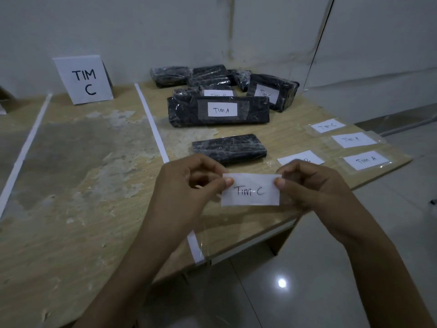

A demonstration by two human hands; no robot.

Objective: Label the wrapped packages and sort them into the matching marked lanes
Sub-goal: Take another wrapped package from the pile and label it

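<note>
- Two hands hold one paper Tim C label stretched between them. The left hand pinches its left edge and the right hand its right edge, with the thumb and curled fingers of each closed on the paper.
- The label is held in the air over the near edge of the bench, just right of the white strip that runs from that edge toward the wall.
- Just beyond the label, right of the strip and near it, a bare package in black wrap lies flat with no label on it.
- Farther along the strip, on the same side, lies the Tim A package, its label taped on top.
- Behind that one are a rear package whose label is partly hidden, the Tim C package turned at an angle, and three unlabelled packages close to the wall.
- Well right of the strip, by the bench's right edge, four loose labels lie flat: one reads Tim C, two read Tim A, and one is half hidden by the right hand.
- Left of the strip, near its far end, a TIM C sign stands upright in the lane, and a second white strip bounds the lane's other side.
</note>
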